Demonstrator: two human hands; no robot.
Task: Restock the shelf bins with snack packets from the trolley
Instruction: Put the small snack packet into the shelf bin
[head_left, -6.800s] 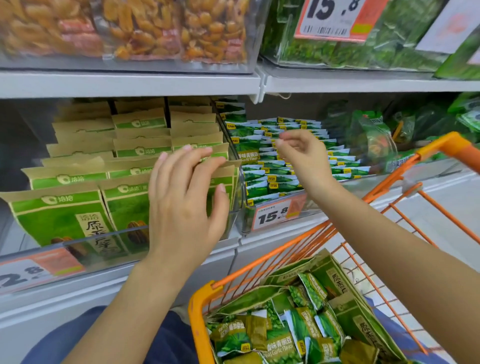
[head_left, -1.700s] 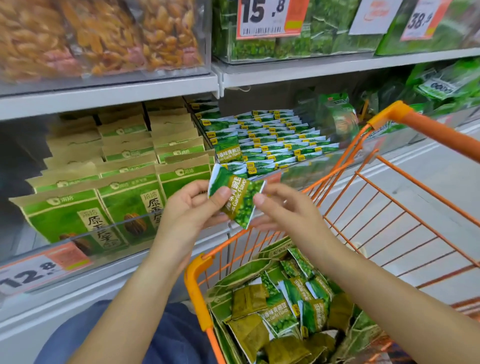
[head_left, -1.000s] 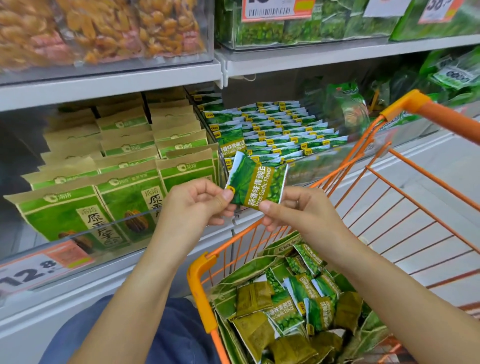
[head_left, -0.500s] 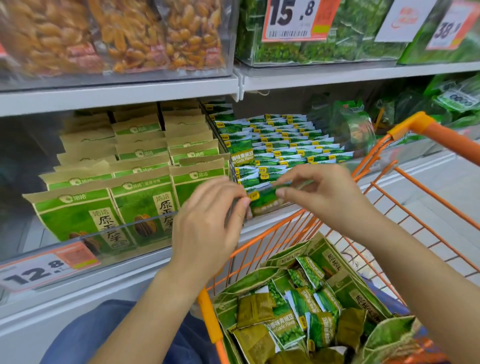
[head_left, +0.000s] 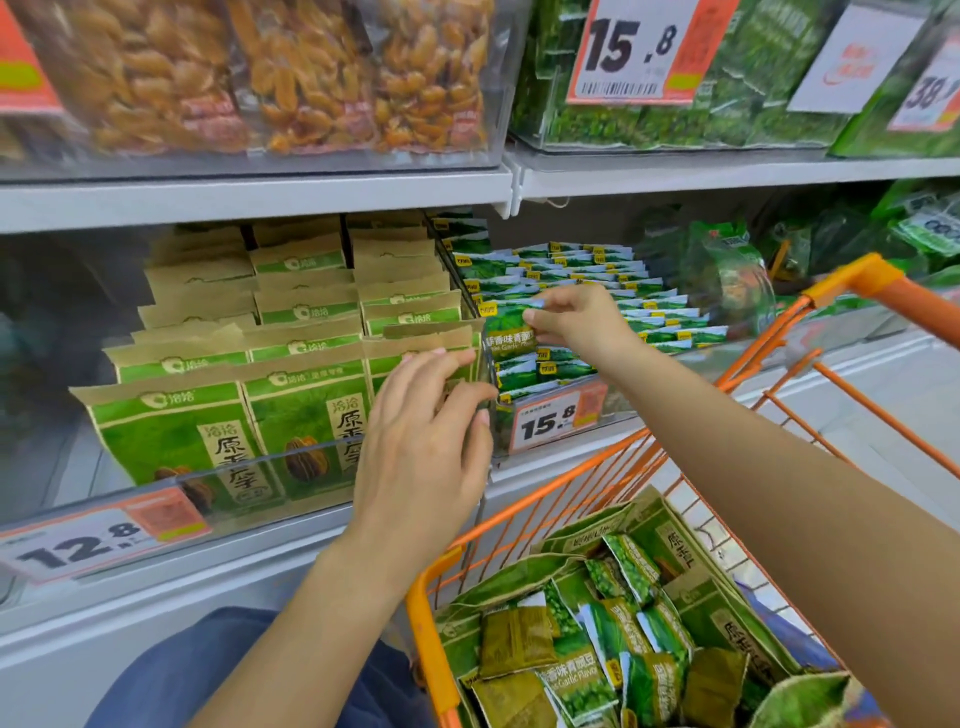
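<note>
fingers of the left hand (head_left: 426, 457) lie loosely spread, tips against the clear plastic divider (head_left: 485, 364) between two shelf bins, holding nothing that i can make out. nearest the camera, the orange wire trolley (head_left: 519, 525) holds a jumble of crinkled foil pouches: small glossy green pea packets (head_left: 576, 680), dull olive ones, and bigger flat bags with kraft-paper tops.

above the trolley rim, the right hand (head_left: 576, 317) reaches into the right-hand bin (head_left: 613, 410); its thumb and forefinger pinch the top edge of one green snack packet (head_left: 511, 332), which stands upright at the left front of the bin, among the rows already filed there. those rows are thin, shiny, overlapping like tiles, each with a yellow corner tag. a price card reading 15.8 (head_left: 558, 418) sits on the bin's clear front wall.

left of the divider stand matte kraft-and-green seed bags (head_left: 176, 441) in stepped rows, behind a transparent lip with a 12.8 label (head_left: 93, 540).

on the upper shelf (head_left: 260, 195), clear bins hold lumpy golden dried fruit and more green packs.
</note>
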